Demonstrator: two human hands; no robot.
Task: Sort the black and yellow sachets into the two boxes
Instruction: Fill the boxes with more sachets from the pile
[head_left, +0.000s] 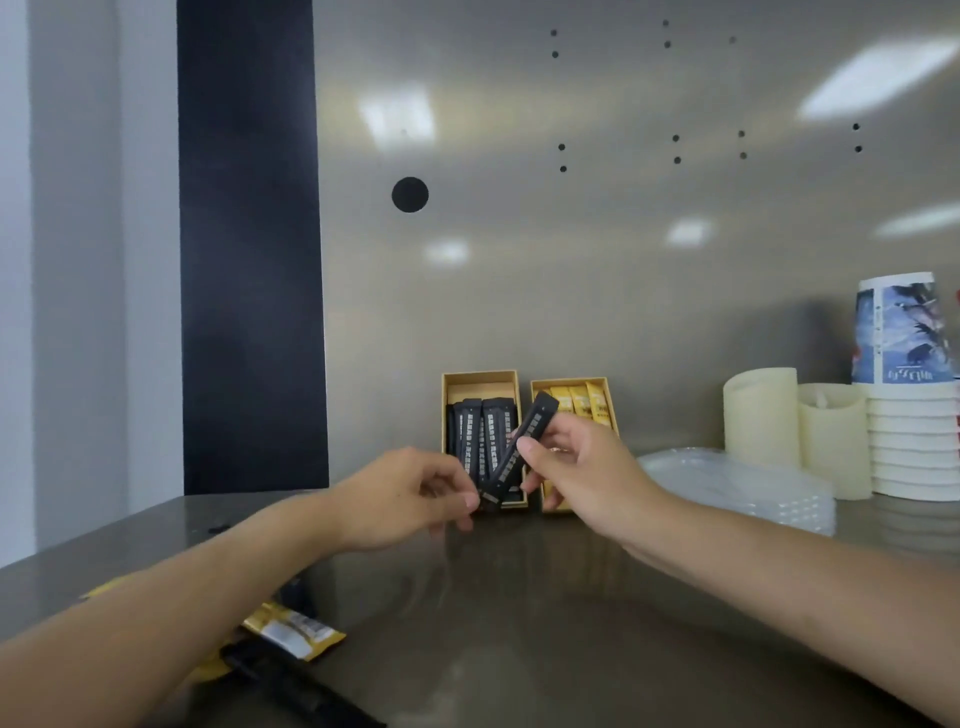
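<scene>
Two open yellow boxes stand side by side at the back of the steel counter. The left box (480, 382) holds several black sachets (475, 436). The right box (569, 383) holds yellow sachets (576, 400). A black sachet (530, 431) hangs tilted in front of the boxes. My right hand (576, 473) grips its middle, and my left hand (410, 493) pinches its lower end. Loose sachets lie near me under my left forearm: a yellow one (293, 629) and a black one (291, 686).
A stack of clear plastic lids (753, 488) lies right of the boxes. Behind it stand two cream pillar candles (761, 415) and a stack of paper cups (909, 415). A steel wall rises behind the boxes, with a dark panel (249, 249) at the left.
</scene>
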